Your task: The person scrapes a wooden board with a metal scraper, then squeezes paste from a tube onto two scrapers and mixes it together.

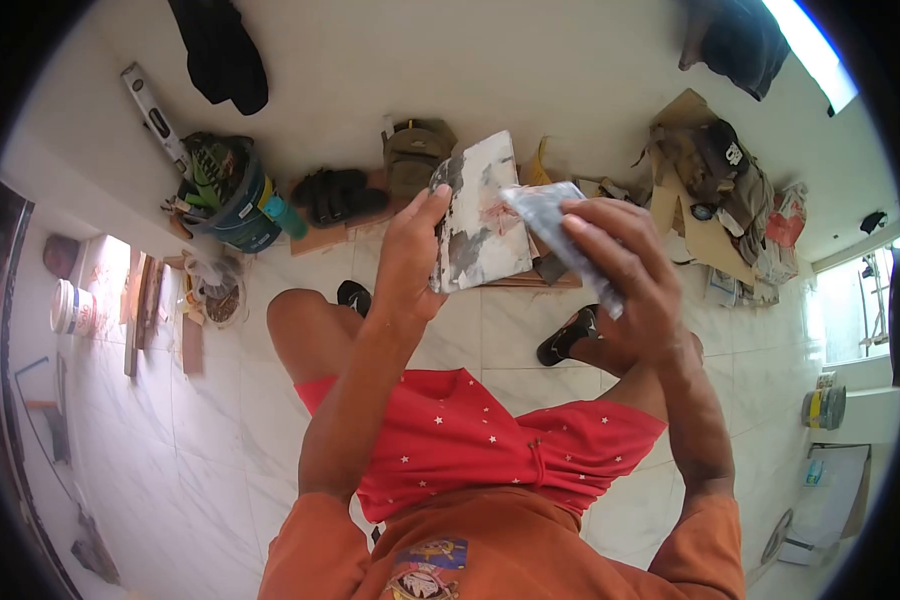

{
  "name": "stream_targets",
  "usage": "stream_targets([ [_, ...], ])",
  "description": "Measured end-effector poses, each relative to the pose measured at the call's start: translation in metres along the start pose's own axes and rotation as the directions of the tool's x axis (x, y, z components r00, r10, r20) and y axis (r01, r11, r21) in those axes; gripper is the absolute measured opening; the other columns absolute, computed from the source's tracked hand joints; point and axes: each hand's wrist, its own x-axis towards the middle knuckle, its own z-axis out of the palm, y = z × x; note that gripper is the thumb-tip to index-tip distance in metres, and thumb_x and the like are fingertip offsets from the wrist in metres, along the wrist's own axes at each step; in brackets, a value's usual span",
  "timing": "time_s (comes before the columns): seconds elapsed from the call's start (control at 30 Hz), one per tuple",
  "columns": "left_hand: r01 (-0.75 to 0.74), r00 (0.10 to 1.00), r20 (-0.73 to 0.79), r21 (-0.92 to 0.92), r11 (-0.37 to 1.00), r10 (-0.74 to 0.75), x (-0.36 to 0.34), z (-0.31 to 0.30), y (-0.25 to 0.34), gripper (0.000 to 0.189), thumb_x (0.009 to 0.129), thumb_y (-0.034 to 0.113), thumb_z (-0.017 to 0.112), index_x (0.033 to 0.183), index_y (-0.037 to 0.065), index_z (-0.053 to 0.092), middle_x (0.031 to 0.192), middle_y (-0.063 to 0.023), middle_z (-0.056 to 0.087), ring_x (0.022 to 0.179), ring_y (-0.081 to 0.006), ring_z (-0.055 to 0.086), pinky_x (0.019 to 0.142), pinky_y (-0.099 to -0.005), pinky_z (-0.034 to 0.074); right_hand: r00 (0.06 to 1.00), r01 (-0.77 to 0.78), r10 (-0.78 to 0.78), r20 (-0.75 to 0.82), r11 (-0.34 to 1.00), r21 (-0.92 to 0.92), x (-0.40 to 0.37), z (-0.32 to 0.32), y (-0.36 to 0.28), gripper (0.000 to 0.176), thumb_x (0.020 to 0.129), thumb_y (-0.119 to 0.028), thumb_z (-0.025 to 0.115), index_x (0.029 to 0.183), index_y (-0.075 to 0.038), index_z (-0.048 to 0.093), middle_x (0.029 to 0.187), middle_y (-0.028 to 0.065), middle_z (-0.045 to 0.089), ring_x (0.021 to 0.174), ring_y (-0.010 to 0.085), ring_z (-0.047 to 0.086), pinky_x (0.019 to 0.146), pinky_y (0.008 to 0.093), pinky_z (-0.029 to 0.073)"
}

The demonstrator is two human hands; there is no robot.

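Note:
My left hand grips the left edge of a flat rectangular panel, its face smeared with white and grey patches and a faint reddish mark. The panel is held up in front of me, tilted, above the floor. Closed round a mottled grey-and-white flat piece is my right hand, fingers over its top. That piece slants across the right side of the panel, and its upper end overlaps the panel's face in this view. I cannot tell exactly what kind of tool or sheet it is.
Along the wall stand a dark bucket with tools, black sandals, a backpack and a cardboard box with clothing. A white pail and wood strips lie left. Marble-look tiles cover the floor around my legs.

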Motion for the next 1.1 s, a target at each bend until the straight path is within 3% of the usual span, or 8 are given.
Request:
stream_targets([
  [0.17,0.053,0.991,0.132,-0.125,0.991,-0.036,0.0,-0.004,-0.006,0.038,0.106,0.025,0.048,0.127,-0.006,0.055,0.118,-0.0182,0.067,0.106,-0.0258,0.068,0.093,-0.0398,0.056,0.993,0.106,-0.106,-0.053,0.994,-0.001,-0.01,0.031,-0.009,0.059,0.067,0.001,0.072,0.126,-0.003,0.065,0.128,0.0161,0.062,0.111,0.034,0.062,0.094,0.0476,0.049],
  [0.37,-0.028,1.0,-0.01,0.078,0.997,0.029,-0.006,-0.006,-0.001,0.03,0.106,0.019,0.048,0.125,-0.003,0.056,0.113,-0.0119,0.068,0.097,-0.0181,0.069,0.082,-0.0326,0.059,0.996,0.08,-0.081,-0.035,0.996,-0.024,-0.039,0.039,0.009,0.056,0.07,-0.002,0.071,0.126,-0.004,0.064,0.131,0.015,0.061,0.112,0.032,0.062,0.097,0.0489,0.048],
  [0.47,-0.034,0.999,0.032,0.094,0.995,0.031,-0.016,0.006,0.014,0.029,0.106,0.02,0.049,0.123,-0.002,0.057,0.11,-0.0096,0.068,0.094,-0.0153,0.069,0.081,-0.0313,0.059,0.974,0.066,-0.026,0.225,0.983,-0.172,-0.067,0.034,0.035,0.057,0.071,0.0,0.071,0.127,-0.004,0.063,0.13,0.0144,0.061,0.114,0.0314,0.061,0.098,0.0499,0.047],
  [0.63,-0.064,0.998,0.038,0.165,0.984,0.059,-0.013,0.004,0.026,0.031,0.106,0.023,0.05,0.123,-0.001,0.058,0.107,-0.008,0.069,0.09,-0.0135,0.069,0.079,-0.0305,0.059,0.907,-0.41,0.418,-0.047,0.903,0.129,-0.077,0.029,0.033,0.033,0.092,0.004,0.06,0.124,-0.001,0.062,0.121,0.0144,0.065,0.11,0.0302,0.064,0.094,0.0349,0.051],
  [0.73,0.016,0.999,0.042,0.155,0.988,-0.022,-0.008,0.006,0.027,0.032,0.106,0.024,0.051,0.124,-0.001,0.058,0.106,-0.0079,0.069,0.087,-0.0137,0.07,0.078,-0.0301,0.059,0.52,-0.486,0.814,0.259,0.032,0.873,-0.074,0.025,0.017,0.028,0.097,-0.002,0.061,0.125,0.001,0.061,0.119,0.0106,0.068,0.106,0.0212,0.066,0.095,0.0347,0.051],
  [0.77,0.055,0.997,0.053,0.146,0.988,-0.063,-0.007,0.008,0.025,0.032,0.106,0.025,0.051,0.124,-0.001,0.058,0.105,-0.0078,0.069,0.086,-0.014,0.07,0.077,-0.0299,0.059,0.501,-0.402,0.82,0.277,-0.063,0.914,-0.071,0.03,0.012,0.029,0.097,-0.005,0.063,0.125,0.002,0.061,0.119,0.0084,0.068,0.106,0.016,0.064,0.096,0.0346,0.051],
  [0.87,0.076,0.997,0.011,0.177,0.981,-0.079,-0.008,0.019,0.017,0.034,0.105,0.028,0.054,0.119,-0.001,0.062,0.092,-0.0076,0.071,0.073,-0.0145,0.07,0.064,-0.028,0.06,0.523,-0.241,0.804,0.283,-0.179,0.954,-0.065,0.052,-0.003,0.03,0.096,-0.005,0.063,0.126,0.002,0.061,0.118,0.0087,0.068,0.106,0.0176,0.065,0.097,0.0362,0.051],
  [1.1,0.038,0.999,-0.009,0.265,0.963,-0.037,0.004,0.012,0.009,0.033,0.105,0.025,0.053,0.122,-0.002,0.06,0.099,-0.0098,0.071,0.078,-0.0146,0.07,0.068,-0.0292,0.06,0.472,-0.049,0.821,0.32,-0.338,0.94,-0.049,0.079,-0.032,0.032,0.094,-0.003,0.061,0.126,-0.001,0.058,0.122,0.0094,0.066,0.111,0.0204,0.064,0.099,0.0408,0.051],
])
